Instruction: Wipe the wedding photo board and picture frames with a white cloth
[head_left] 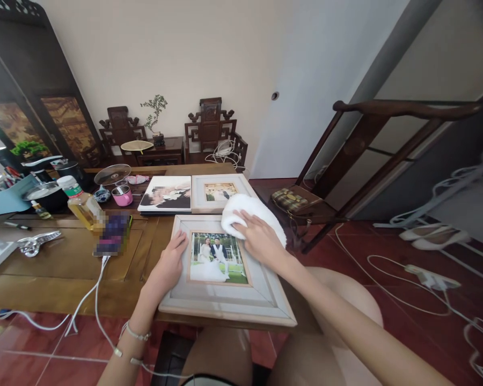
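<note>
A pale wooden picture frame [265,300] with a wedding photo lies flat at the near edge of the wooden table [56,268]. My left hand [169,264] rests on the frame's left border, fingers flat and together. My right hand [257,236] presses a folded white cloth [245,209] onto the frame's upper right corner, fingers curled over the cloth. Behind this frame lie a second framed photo [219,192] and a frameless photo print [165,194], side by side.
On the table's left stand an oil bottle [80,202], a pink cup [122,195], a blurred phone [113,234] with a white cable, a dark pot [44,194] and metal tongs [34,244]. A dark wooden chair [366,155] holds a plaid pouch [292,200]. Cables and shoes lie on the red floor.
</note>
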`<state>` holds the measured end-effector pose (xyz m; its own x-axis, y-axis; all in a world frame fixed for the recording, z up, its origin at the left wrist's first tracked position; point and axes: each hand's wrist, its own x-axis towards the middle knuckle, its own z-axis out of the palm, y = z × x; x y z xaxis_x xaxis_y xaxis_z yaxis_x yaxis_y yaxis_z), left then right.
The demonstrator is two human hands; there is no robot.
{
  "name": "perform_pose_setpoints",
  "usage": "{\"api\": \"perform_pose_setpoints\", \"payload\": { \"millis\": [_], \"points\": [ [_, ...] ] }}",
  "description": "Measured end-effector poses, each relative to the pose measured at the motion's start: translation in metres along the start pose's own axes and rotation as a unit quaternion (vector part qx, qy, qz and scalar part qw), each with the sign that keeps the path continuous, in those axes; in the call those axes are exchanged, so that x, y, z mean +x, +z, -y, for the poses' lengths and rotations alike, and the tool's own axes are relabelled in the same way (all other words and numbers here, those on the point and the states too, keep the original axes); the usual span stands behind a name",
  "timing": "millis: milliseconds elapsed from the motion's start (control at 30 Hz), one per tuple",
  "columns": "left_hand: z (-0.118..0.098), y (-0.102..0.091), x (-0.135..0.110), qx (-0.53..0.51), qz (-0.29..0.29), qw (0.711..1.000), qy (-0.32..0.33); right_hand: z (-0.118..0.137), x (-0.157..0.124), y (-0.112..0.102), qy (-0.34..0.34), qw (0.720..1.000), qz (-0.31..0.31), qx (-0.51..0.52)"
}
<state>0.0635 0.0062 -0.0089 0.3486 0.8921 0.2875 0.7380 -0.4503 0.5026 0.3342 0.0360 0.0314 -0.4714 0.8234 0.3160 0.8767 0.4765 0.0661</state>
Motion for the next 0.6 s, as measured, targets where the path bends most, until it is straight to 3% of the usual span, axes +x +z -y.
{"api": "perform_pose_setpoints", "payload": {
  "millis": [133, 333, 467, 600],
  "points": [
    [0.002, 0.003, 0.001, 0.002, -0.021, 1.0, 0.008, 0.009, -0.002, -0.002, -0.018, 0.999, 0.043, 0.0],
    [0.003, 0.006, 0.002, 0.006, -0.034, 0.999, 0.013, 0.049, -0.065, -0.049, -0.059, 0.985, 0.146, 0.068],
    [0.001, 0.005, 0.002, 0.019, -0.02, 1.0, 0.001, 0.075, -0.105, -0.075, -0.088, 0.976, 0.138, 0.143],
    [0.002, 0.005, 0.001, 0.01, -0.022, 1.0, -0.007, 0.088, -0.107, -0.064, -0.087, 0.976, 0.122, 0.158]
  ]
}}
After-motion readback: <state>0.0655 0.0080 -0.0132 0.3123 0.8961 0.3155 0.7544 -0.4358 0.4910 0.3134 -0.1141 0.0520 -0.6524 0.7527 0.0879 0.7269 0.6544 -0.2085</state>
